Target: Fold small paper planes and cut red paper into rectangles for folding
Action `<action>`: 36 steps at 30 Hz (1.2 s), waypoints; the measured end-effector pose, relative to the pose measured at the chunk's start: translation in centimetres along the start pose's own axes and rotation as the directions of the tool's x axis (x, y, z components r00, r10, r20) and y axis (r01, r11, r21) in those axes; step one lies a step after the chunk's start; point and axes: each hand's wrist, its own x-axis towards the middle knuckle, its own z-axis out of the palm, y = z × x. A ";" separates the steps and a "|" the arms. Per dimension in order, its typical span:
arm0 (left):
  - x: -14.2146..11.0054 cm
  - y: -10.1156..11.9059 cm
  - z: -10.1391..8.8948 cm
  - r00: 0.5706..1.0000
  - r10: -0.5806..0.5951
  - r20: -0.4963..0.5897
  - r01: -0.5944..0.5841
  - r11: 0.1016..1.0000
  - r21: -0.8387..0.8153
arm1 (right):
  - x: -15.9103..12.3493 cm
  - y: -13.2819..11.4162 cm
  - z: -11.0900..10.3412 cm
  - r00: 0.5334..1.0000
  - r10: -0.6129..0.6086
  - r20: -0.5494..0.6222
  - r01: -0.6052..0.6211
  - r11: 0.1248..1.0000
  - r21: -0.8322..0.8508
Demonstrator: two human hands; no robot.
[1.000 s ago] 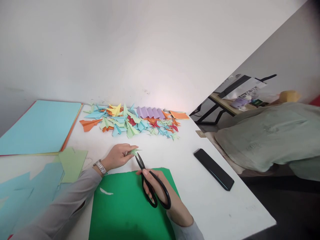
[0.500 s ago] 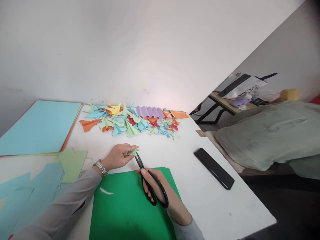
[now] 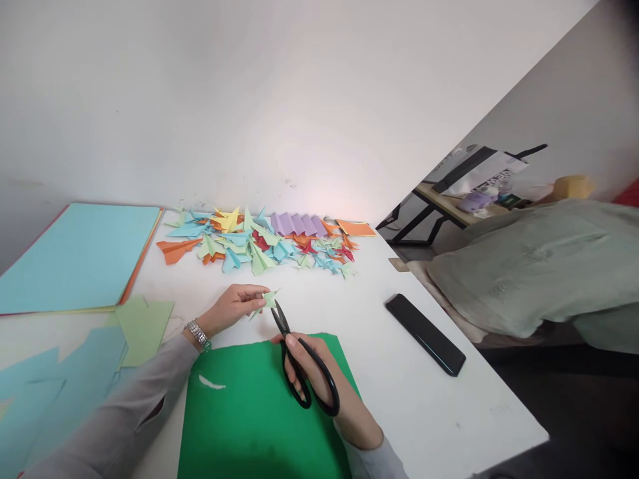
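Between the fingertips of my left hand (image 3: pixel 240 306) is a small light green folded paper piece (image 3: pixel 271 299), held above the white table. My right hand (image 3: pixel 314 366) grips black-handled scissors (image 3: pixel 282 320) through the loops. Their blades are slightly apart, and the tips point up at the edge of the green piece; whether they touch it I cannot tell. Under my right hand lies a green sheet (image 3: pixel 239 412), with a thin white paper strip (image 3: pixel 212 382) on it.
Folded paper shapes (image 3: pixel 259 256) in several colours lie along the wall, beside a purple pleated paper (image 3: pixel 299 225). Coloured sheets (image 3: pixel 90 253) and light green scraps (image 3: pixel 144 329) are at left. A black oblong object (image 3: pixel 425 334) lies at right, near a person in a grey-green top (image 3: pixel 539 266).
The light green piece has turned in my left fingers and shows more of its face. The scissor blades have opened a little and sit slightly away from it.
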 end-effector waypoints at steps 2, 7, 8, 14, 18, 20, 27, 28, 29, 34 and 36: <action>0.1 -0.1 -0.1 1.000 -0.014 0.019 0.015 0.999 -0.040 | 0.0 0.0 -0.1 1.000 -0.022 0.008 0.022 1.000 -0.002; 0.2 0.2 -0.1 0.999 -0.013 0.032 0.016 0.995 -0.095 | -0.2 -0.1 -0.1 0.999 -0.030 0.010 0.030 1.000 -0.003; 0.2 0.3 -0.1 0.999 0.002 0.033 0.001 0.994 -0.108 | -0.2 -0.2 -0.1 0.999 -0.031 0.012 0.031 1.000 -0.001; 0.1 0.5 0.2 0.998 0.009 0.061 0.008 0.963 -0.269 | -0.2 -0.3 0.0 0.999 -0.032 0.014 0.032 0.999 0.003; 0.1 0.2 0.2 0.999 -0.036 0.016 0.040 0.941 -0.336 | -0.2 -0.1 0.0 0.999 -0.036 0.019 0.036 0.999 -0.003; 0.2 0.2 0.2 0.999 -0.042 -0.035 0.027 0.935 -0.352 | -0.1 -0.1 0.0 0.999 -0.029 0.030 0.029 1.000 -0.001; 0.3 0.6 0.4 0.995 -0.028 -0.099 -0.010 0.931 -0.366 | -0.2 -0.3 0.2 0.999 -0.011 0.032 0.011 1.000 0.002; 0.2 0.6 0.4 0.995 -0.029 -0.097 -0.009 0.929 -0.370 | -0.2 -0.3 0.3 0.999 -0.011 0.034 0.011 1.000 0.002; 0.2 0.6 0.4 0.995 -0.032 -0.090 -0.004 0.927 -0.375 | -0.2 -0.3 0.3 0.999 -0.011 0.034 0.010 1.000 0.002; 0.1 0.6 0.3 0.997 -0.049 -0.057 0.022 0.914 -0.404 | -0.3 -0.2 0.3 1.000 -0.004 0.026 0.004 1.000 0.001; 0.1 0.6 0.3 0.997 -0.055 -0.049 0.030 0.911 -0.411 | -0.3 -0.2 0.3 1.000 -0.010 0.022 0.010 1.000 -0.007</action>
